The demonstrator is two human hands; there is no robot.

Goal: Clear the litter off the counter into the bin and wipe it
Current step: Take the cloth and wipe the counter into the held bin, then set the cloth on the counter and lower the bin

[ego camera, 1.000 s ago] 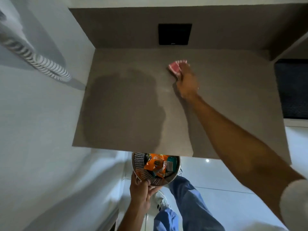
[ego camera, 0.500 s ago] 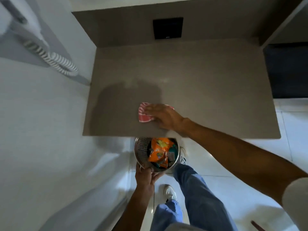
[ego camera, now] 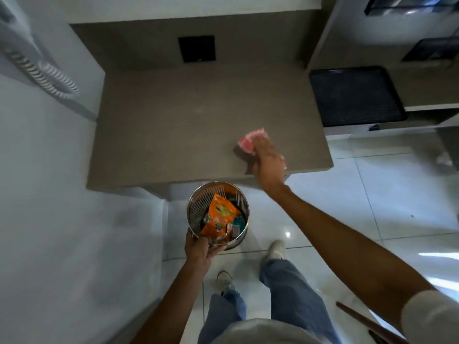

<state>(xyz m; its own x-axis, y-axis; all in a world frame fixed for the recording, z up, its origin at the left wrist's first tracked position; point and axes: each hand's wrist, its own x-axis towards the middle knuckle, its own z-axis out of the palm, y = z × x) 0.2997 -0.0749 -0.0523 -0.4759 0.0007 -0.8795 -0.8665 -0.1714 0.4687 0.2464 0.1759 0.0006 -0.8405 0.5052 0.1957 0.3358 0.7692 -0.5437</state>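
Head view: right hand (ego camera: 269,161) is gripping the pink cloth (ego camera: 250,142) near the tabletop's (ego camera: 173,135) front-right corner; left hand (ego camera: 201,249) is clutching the bin's (ego camera: 198,207) rim.

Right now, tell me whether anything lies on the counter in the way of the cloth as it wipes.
Nothing visible does. The right hand presses the pink cloth near the counter's front right corner, and the rest of the surface shows bare. The litter already sits in the metal bin, which the left hand holds below the counter's front edge.
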